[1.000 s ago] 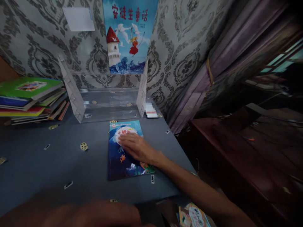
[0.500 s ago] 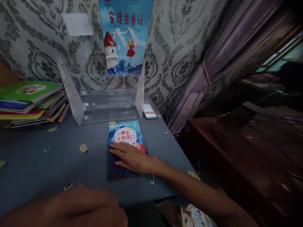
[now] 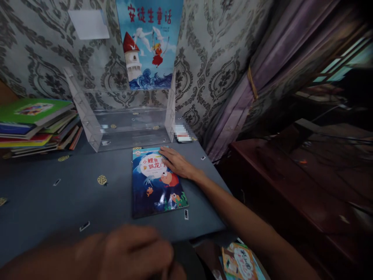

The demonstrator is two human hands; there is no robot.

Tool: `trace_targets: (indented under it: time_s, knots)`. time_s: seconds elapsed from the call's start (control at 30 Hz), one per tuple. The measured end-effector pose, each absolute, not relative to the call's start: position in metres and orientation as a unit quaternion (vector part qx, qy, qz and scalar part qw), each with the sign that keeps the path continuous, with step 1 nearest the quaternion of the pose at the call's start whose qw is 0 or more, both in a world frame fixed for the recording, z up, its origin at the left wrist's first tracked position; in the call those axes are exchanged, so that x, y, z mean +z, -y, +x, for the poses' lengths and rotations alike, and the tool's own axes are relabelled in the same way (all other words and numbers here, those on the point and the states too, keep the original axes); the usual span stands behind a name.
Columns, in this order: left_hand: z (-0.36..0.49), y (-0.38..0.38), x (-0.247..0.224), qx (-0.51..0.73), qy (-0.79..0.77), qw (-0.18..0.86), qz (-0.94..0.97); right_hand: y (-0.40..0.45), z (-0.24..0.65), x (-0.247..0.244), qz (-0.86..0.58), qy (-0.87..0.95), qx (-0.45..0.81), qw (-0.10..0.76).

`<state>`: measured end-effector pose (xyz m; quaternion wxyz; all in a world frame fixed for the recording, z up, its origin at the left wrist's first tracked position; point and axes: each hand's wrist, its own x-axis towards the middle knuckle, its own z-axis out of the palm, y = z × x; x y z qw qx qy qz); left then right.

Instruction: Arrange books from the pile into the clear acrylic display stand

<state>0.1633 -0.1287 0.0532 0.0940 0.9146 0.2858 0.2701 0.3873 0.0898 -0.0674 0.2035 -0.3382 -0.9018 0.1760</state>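
A blue children's book (image 3: 154, 186) with a fish on its cover lies flat on the grey-blue table. My right hand (image 3: 177, 163) rests on the book's upper right corner and edge, its fingers stretched out and holding nothing. Low in the view, near the table's front edge, my left hand (image 3: 136, 252) is blurred, with its fingers curled; whether anything is in it is hidden. Behind the book stands a clear plastic rack (image 3: 131, 138), and above that is a blue picture book or poster (image 3: 148, 46) with a castle and white birds.
A stack of books (image 3: 37, 124) is at the left on the table (image 3: 72, 198). Behind the rack's right side lies a small pale item (image 3: 183, 133). A purple curtain (image 3: 241, 101) and a dark red cabinet (image 3: 276, 175) are at the right. Another book (image 3: 241, 262) sits below the table edge.
My right hand has slid from the middle of the book up to its upper right corner, uncovering the fish pictures. My left hand has moved a little to the right. The view has shifted slightly.
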Motion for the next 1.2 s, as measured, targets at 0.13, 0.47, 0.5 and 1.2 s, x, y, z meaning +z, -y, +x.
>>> trace_targets:
  time_s: [0.13, 0.47, 0.5, 1.2]
  knots:
    - [0.193, 0.072, 0.045, 0.230, -0.249, 0.022, 0.940, -0.092, 0.388, -0.068, -0.337, 0.900, 0.180, 0.209]
    - [0.107, -0.044, -0.055, 0.238, -0.529, 0.051, 0.813, -0.107, 0.392, -0.079, -0.352, 0.886, 0.174, 0.245]
    - [0.105, -0.045, -0.059, 0.239, -0.525, 0.044, 0.816, -0.108, 0.392, -0.080, -0.352, 0.886, 0.173, 0.247]
    - [0.109, -0.044, -0.064, 0.210, -0.512, -0.009, 0.833, 0.015, 0.377, -0.036, -0.181, 0.951, 0.168, 0.185]
